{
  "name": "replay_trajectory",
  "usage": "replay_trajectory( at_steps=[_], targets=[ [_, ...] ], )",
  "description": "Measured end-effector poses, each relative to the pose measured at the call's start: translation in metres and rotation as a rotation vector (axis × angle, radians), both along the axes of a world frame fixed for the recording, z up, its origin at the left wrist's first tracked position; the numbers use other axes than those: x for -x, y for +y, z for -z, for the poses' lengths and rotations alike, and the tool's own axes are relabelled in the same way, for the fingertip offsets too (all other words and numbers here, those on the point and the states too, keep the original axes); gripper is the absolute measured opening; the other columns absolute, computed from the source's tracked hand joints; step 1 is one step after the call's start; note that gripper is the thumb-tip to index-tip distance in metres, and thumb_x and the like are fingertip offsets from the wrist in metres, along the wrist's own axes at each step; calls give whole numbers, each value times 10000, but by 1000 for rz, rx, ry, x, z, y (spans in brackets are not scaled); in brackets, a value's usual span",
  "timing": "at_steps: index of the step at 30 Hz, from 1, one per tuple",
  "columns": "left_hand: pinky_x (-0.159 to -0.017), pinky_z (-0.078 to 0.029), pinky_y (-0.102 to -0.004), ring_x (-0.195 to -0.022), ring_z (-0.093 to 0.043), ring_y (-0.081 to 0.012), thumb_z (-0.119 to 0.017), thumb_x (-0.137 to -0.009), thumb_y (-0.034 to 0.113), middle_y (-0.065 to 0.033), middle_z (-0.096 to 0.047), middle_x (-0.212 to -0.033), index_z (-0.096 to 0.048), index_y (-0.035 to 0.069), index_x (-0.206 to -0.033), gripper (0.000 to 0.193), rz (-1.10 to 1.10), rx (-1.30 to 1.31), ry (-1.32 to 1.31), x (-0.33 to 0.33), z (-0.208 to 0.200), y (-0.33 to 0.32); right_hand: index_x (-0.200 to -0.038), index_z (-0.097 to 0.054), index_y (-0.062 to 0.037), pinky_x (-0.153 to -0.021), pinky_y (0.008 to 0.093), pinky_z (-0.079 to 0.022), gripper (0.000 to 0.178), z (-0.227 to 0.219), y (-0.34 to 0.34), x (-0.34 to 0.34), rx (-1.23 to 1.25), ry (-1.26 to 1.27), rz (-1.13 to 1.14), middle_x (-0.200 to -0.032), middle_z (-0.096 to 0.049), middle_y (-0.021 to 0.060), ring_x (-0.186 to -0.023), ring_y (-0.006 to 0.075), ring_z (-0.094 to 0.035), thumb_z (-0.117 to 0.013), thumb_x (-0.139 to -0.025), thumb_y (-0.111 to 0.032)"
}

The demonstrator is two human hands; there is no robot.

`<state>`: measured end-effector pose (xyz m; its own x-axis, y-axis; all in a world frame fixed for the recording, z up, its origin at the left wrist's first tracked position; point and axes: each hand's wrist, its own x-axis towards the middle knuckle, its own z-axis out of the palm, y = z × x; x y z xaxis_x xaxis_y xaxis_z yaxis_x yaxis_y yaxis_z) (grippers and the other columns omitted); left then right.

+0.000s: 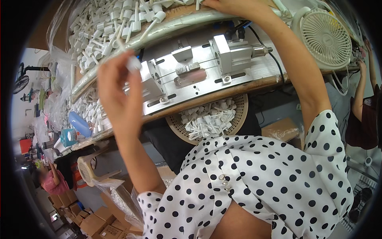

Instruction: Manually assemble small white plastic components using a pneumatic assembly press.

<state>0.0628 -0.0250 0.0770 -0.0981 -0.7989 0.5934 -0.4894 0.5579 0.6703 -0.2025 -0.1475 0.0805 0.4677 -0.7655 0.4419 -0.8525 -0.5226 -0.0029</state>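
My left hand [119,91] is raised over the left end of a silver metal fixture [167,89], its fingers closed on a white plastic cap with a stem [134,63]. Motion blurs the fingertips a little. My right arm reaches across the fixture's right side. At the top edge, my right hand [227,6] is beside the heap of white stemmed caps [119,24]; its fingers are partly cut off by the frame, so its grip is unclear. Between the fixture's two blocks run thin rods, with a pinkish cylinder [195,77] and a small metal piece below them.
Under the bench edge, a tan basket [172,123] holds more white caps. A white fan [324,38] stands at the right, near black cables [274,59]. A blue scoop-like object [79,123] lies at left. Cardboard boxes [95,223] and other people are farther off.
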Motion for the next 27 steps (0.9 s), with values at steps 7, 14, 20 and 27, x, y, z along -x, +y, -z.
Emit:
replay_trajectory(
  at_steps=[7,14,20,27],
  targets=[
    [-698,-467,-261,-910,-543,-197,-542,-730,-50,-120,-522,-1078,-594,-1,-991,270,123,-187,-124,44,61,42,-940,-591,-7,-659,319,-462,244,-7,62,-1,-245,-571,-146,-799,-611,137,-728,223,-591,-585,-789,-200],
    [-745,-472,-320,-954,-543,-273,-552,-743,-26,-164,-509,-1115,-560,-32,-1017,274,33,-120,-301,59,74,40,-893,-599,-20,-652,329,-448,179,-4,97,3,-193,-626,-249,-773,-595,117,-730,241,-567,-596,-767,-147],
    [-781,-453,-361,-960,-537,-328,-563,-758,20,-181,-504,-1123,-524,-23,-1022,270,25,3,-511,62,66,37,-913,-619,-54,-568,272,-452,237,17,100,5,-60,-720,-336,-688,-597,46,-628,143,-576,-673,-748,-215],
    [-514,-395,-270,-533,-477,-136,-636,-797,195,-64,-561,-653,-633,34,-887,184,-78,146,-314,56,17,-28,-842,-605,-25,-657,318,-464,186,33,123,-18,-82,-635,-576,-759,-605,75,-747,221,-574,-649,-697,-134]
  ],
)
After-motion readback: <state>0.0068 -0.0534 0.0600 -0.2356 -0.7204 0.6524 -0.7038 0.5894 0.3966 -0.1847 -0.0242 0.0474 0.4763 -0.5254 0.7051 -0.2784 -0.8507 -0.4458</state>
